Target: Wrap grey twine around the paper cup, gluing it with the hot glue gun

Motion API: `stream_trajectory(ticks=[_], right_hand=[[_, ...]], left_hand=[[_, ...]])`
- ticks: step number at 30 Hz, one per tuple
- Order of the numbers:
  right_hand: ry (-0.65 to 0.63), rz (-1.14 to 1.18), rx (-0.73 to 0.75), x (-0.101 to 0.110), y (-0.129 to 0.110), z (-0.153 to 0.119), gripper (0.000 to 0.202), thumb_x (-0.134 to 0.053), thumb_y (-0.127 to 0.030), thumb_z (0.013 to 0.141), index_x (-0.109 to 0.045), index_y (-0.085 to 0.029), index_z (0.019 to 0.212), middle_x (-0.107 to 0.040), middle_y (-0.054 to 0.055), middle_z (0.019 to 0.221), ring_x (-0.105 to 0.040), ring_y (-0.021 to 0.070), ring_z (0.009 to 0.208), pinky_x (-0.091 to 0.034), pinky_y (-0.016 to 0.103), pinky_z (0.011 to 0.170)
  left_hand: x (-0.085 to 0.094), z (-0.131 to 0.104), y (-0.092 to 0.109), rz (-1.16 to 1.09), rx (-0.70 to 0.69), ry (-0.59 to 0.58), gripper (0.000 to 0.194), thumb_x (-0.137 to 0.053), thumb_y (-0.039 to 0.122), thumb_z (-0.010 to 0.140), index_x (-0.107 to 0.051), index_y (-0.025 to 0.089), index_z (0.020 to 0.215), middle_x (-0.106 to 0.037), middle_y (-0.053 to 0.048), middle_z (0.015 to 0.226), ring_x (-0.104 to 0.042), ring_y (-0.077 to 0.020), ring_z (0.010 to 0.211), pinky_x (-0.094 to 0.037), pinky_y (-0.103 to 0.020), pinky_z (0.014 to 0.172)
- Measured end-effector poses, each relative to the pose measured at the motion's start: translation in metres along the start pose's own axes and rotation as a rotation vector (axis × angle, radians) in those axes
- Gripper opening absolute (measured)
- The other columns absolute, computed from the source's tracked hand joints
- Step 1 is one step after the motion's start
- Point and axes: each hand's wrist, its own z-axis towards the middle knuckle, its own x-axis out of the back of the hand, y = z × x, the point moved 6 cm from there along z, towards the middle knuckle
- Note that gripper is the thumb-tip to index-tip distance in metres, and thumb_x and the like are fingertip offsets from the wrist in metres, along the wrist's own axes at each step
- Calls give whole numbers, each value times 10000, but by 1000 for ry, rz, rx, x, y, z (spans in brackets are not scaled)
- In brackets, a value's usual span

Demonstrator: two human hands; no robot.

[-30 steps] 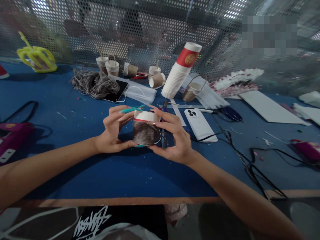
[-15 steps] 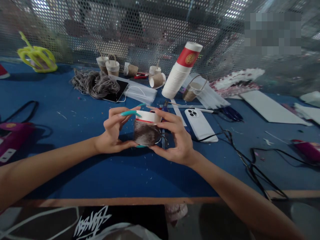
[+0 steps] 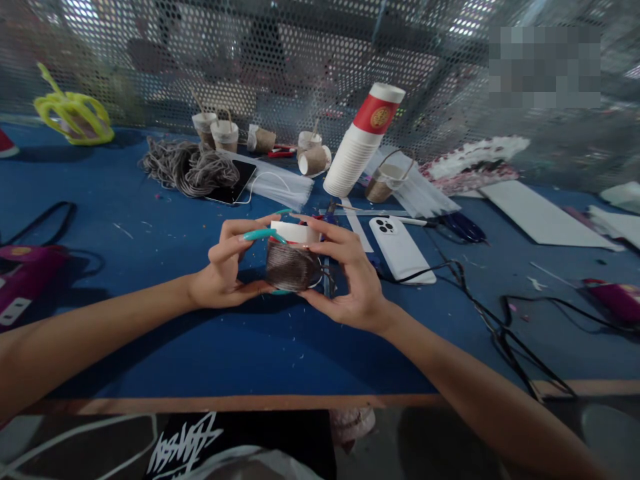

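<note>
Between my two hands is a small paper cup (image 3: 294, 263), its lower part wrapped in dark brown-grey cord, with a white and red band bare at the top. My left hand (image 3: 225, 263) grips its left side, fingers at the upper band and thumb near the base; the nails are long and turquoise. On the other side my right hand (image 3: 350, 277) holds the cup with fingertips at the band and thumb at the bottom. A loose dark cord end shows by the right palm.
Behind the cup leans a tall stack of paper cups (image 3: 353, 150). A white phone (image 3: 400, 248) lies at right near black cables (image 3: 465, 300). Grey yarn (image 3: 187, 167), several cord-wrapped cups and a yellow basket (image 3: 75, 120) stand further back. A purple glue gun (image 3: 30, 273) is at left.
My left fingers have shifted slightly along the cup's upper band, and the cup has tilted or turned a little. Both hands keep their hold.
</note>
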Motion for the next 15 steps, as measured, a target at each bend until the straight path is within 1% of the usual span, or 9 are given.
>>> stream_trajectory(ticks=[4,7,9,11,12,15], right_hand=[[8,11,-26,1,1,-1,624,-740,-191,801,-442,-269,1344,-563,169,1417,-552,337,1344,-518,565,1042],[4,16,-35,0,1,-1,609,-753,-193,790,-458,-239,1321,-562,191,1410,-548,337,1345,-507,553,1054],[-13,10,-48,0,2,-2,606,-753,-201,792,-456,-248,1318,-558,184,1419,-543,341,1350,-504,556,1048],[-29,3,-62,-1,2,-2,605,-747,-212,798,-448,-271,1320,-555,165,1431,-542,346,1352,-501,563,1039],[-37,0,-71,-1,2,-2,603,-746,-216,799,-446,-279,1319,-554,158,1435,-542,348,1353,-497,567,1039],[-43,-22,-90,0,2,-2,578,-745,-230,800,-456,-276,1298,-566,159,1422,-548,352,1345,-490,579,1040]], left_hand=[[0,6,4,-8,-38,-18,999,-805,221,794,-136,451,1499,-351,-83,1441,-429,-299,1426,-475,-588,1146],[0,9,9,-59,-118,0,1040,-811,146,771,-144,420,1520,-365,-84,1422,-422,-301,1443,-456,-581,1162],[-1,10,10,-83,-144,4,1029,-806,130,773,-157,390,1529,-375,-95,1428,-413,-309,1455,-446,-574,1169],[-2,9,9,-81,-117,-6,1001,-801,146,785,-172,368,1531,-384,-114,1446,-407,-313,1459,-445,-566,1174],[-2,8,8,-77,-95,-5,983,-797,156,792,-181,376,1526,-389,-115,1452,-411,-315,1456,-452,-563,1172],[0,6,6,-65,-50,-2,946,-775,185,817,-179,443,1505,-396,-85,1443,-433,-313,1441,-497,-547,1144]])
